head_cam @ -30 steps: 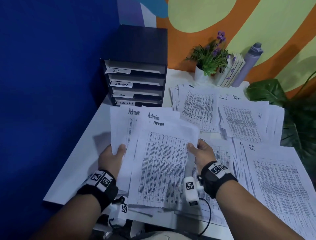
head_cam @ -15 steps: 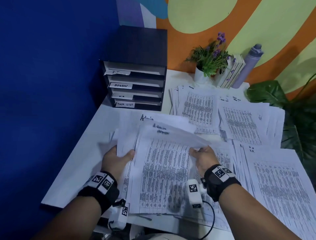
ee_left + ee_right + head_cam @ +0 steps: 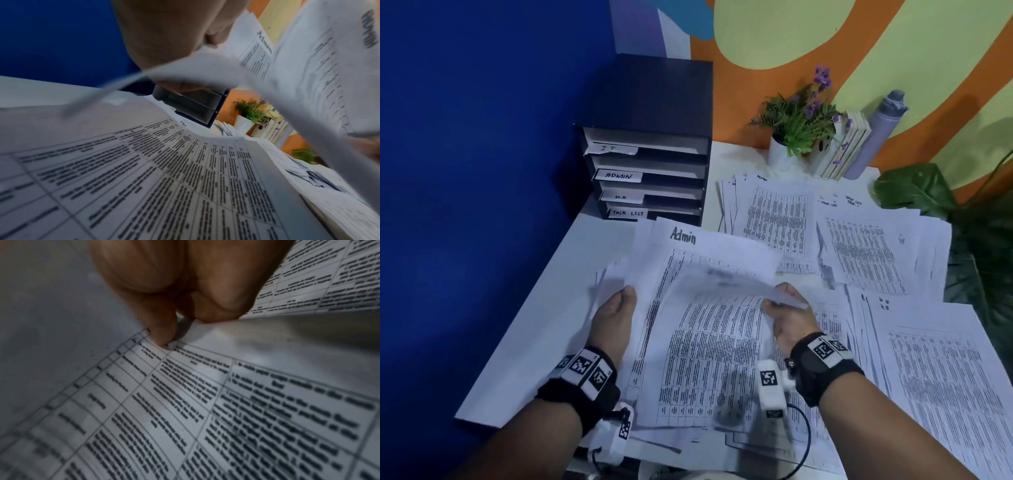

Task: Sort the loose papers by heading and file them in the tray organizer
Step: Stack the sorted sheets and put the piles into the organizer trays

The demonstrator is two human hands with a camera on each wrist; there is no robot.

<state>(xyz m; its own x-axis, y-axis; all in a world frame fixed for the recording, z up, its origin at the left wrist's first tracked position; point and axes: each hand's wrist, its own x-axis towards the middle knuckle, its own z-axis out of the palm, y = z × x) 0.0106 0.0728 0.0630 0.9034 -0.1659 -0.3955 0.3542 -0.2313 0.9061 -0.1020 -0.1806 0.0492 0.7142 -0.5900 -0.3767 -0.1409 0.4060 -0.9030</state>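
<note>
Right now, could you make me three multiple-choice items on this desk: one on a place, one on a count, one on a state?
1. Where is the tray organizer?
A. far left of the desk, by the blue wall
B. beside the bottle
C. under the papers

2. How many labelled trays does it show?
A. two
B. four
C. six

3. What are the hands doing?
A. resting idle
B. both holding the Admin papers
C. lifting the potted plant

Answers: 1 A, it stands against the blue wall; 2 B, labels IT, ADMIN, H.R, TASK LIST; 3 B, left hand and right hand grip the bundle's edges.
</note>
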